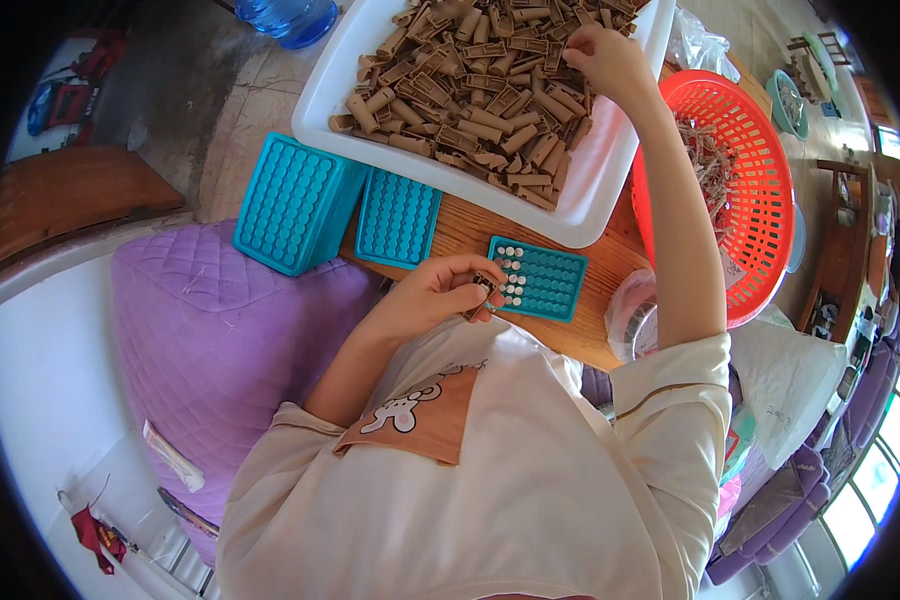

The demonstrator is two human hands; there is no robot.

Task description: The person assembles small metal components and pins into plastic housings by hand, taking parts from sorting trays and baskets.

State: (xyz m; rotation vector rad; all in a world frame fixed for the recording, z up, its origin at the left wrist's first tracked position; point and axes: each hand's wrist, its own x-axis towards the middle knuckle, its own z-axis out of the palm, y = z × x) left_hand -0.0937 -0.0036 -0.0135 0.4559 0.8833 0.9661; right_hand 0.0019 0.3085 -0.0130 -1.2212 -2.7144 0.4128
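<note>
My left hand (438, 297) is closed on a small brown plastic casing (485, 284), held in front of my shirt. Just beside it lies a teal tray (558, 283) with round pockets; small white round pieces (514, 278) fill some pockets on its left side. My right hand (610, 66) is stretched out over a large white bin (604, 160) heaped with brown half-tube plastic casings (485, 110). Its fingers are curled together at the right side of the heap, and what they pinch, if anything, cannot be made out.
More teal pocket trays stand to the left, one a tall stack (295, 205) and one lower tray (398, 218). A red basket (770, 190) with thin tangled pieces is under my right forearm. A purple quilted cover (210, 300) lies left of the wooden table (470, 212).
</note>
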